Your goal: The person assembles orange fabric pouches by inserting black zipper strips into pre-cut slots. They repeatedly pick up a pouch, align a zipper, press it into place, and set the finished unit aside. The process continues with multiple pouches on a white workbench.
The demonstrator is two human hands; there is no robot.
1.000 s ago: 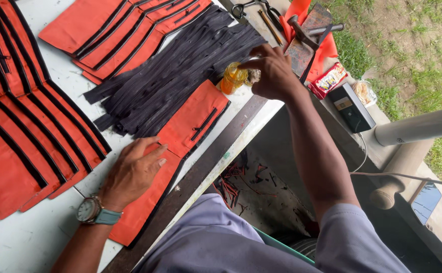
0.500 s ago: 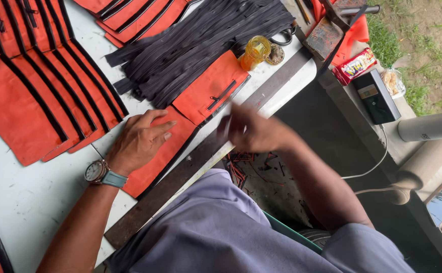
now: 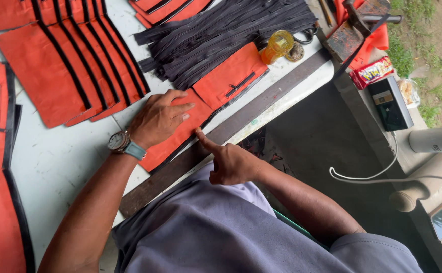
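**Orange fabric panel pinned flat at the tabletop's near edge**

Orange fabric panel (image 3: 180, 136), trimmed with a black zipper strip, was seen lying on the pale tabletop (image 3: 54, 162) close to its near edge, its long axis running diagonally from lower left to upper right, roughly parallel to the dark edge strip (image 3: 241, 124) of the tabletop. The left hand (image 3: 160, 119) was laid palm-down on the panel, fingers spread and flat, pressing rather than gripping; nothing was held in it. A wristwatch (image 3: 119, 142) was worn on that wrist.

The right hand (image 3: 231, 164) was placed just beside the panel's near long edge, its index finger extended so that the tip met the black trim, the other fingers curled into the palm and closed on nothing. Whether the fingertip rested on the trim or on the edge strip beneath could not be told with certainty from this angle.

The panel thus lay under the left hand and just beyond the right fingertip, so the left hand was the nearer.

A second orange panel (image 3: 233, 76) lay further along the same line, touching a heap of black zipper strips (image 3: 221, 35). A yellow translucent container (image 3: 277, 45) stood past it, and more orange panels (image 3: 64, 76) were stacked to the left.
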